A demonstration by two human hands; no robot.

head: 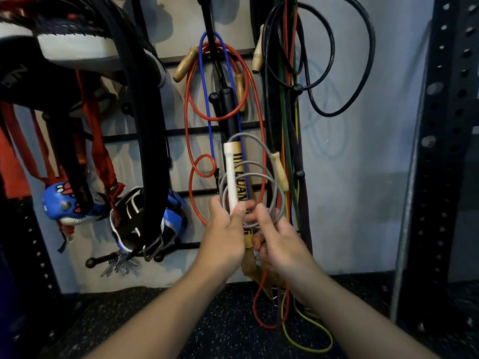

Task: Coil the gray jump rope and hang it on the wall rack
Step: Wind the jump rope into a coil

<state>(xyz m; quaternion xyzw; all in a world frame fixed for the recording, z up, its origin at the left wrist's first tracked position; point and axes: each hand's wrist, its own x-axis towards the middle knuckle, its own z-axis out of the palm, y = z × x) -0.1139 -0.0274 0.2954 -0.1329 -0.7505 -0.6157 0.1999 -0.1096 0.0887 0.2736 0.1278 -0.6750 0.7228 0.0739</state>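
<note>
At the far left of the frame, a blue helmet (66, 203) with red and white markings hangs low, and beside it a black weightlifting belt (147, 141) loops down from the top, its metal buckle near a bunch of keys (119, 264) on a peg. Just left of centre, a red jump rope (190, 120) and a blue cord (204, 99) hang on the wall rack (145, 134).

Your left hand (226, 229), at lower centre, is closed around the base of the white handle (230, 174), which points upward. The gray jump rope (261, 182) sits in several loops in front of the rack at centre frame, gathered between both hands. Your right hand (274, 238), touching the left, has its fingers curled over the bottom of the loops. A wooden handle (281, 171) shows at the coil's right edge. Further right, black cords (337, 73) hang in the upper part of the frame, and a black perforated upright (440, 151) stands at the right edge.
</note>
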